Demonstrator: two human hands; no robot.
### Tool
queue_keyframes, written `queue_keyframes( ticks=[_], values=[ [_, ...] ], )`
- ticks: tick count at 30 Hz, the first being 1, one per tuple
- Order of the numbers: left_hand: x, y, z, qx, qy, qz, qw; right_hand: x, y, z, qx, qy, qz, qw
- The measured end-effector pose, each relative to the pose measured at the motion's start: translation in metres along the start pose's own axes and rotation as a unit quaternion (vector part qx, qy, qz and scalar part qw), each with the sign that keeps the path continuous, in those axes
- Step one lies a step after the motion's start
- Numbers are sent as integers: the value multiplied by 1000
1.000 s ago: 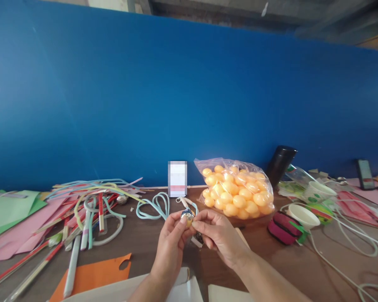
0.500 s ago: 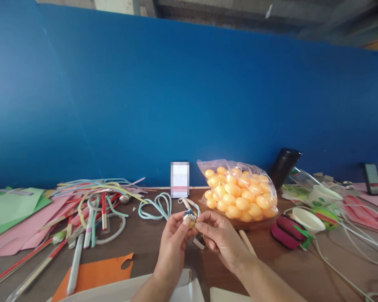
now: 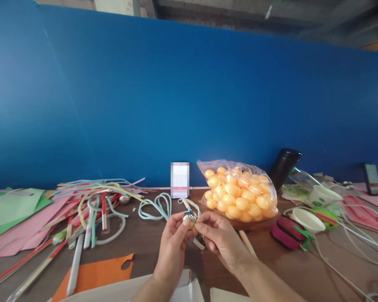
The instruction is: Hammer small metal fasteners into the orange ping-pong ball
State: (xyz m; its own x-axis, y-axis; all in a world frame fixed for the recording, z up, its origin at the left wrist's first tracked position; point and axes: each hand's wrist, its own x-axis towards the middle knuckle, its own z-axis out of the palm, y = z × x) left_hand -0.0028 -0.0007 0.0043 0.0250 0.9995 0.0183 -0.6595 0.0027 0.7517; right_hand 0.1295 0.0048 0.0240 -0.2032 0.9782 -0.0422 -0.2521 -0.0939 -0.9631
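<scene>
Between the thumb and fingers of my left hand (image 3: 174,237) is a small shiny silver ball (image 3: 189,217), its lower side yellowish. My right hand (image 3: 216,233) meets it from the right, thumb and forefinger pinched together at the ball's edge. Whatever those right fingertips grip is too small to make out. Just behind the ball lies a pale blue cord (image 3: 159,207) in loops. Below my fingers a dark, partly hidden item with a pale tag (image 3: 198,243) shows.
A clear bag of yellow-orange balls (image 3: 239,195) stands behind my right hand. Tubes and sticks (image 3: 90,218) are heaped at left near orange paper (image 3: 103,272). A phone-like screen (image 3: 179,180) leans on the blue partition (image 3: 176,92). At right are a maroon pouch (image 3: 286,232) and white bowl (image 3: 308,221).
Almost nothing differs. Both hands stay at the ball, with only a very slight shift of the right fingertips.
</scene>
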Motion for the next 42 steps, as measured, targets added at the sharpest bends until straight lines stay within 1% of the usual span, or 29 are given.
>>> queue_keyframes(
  ticks=[5, 14, 23, 34, 42],
  values=[
    [1, 0, 0, 1, 10, 3, 1000, 0, 0, 1, -6, 3, -2, 1000],
    [0, -2, -2, 10, 8, 12, 1000, -1, 0, 2, -26, 15, -11, 1000],
    [0, -3, -2, 15, -6, 13, 1000, -2, 0, 2, -51, 11, -23, 998],
    [-2, -1, 0, 10, 2, -9, 1000, -2, -1, 4, -56, 1, -30, 998],
    [-2, 1, 2, 0, 7, -14, 1000, -3, -3, 4, -56, -5, -30, 998]
  ],
)
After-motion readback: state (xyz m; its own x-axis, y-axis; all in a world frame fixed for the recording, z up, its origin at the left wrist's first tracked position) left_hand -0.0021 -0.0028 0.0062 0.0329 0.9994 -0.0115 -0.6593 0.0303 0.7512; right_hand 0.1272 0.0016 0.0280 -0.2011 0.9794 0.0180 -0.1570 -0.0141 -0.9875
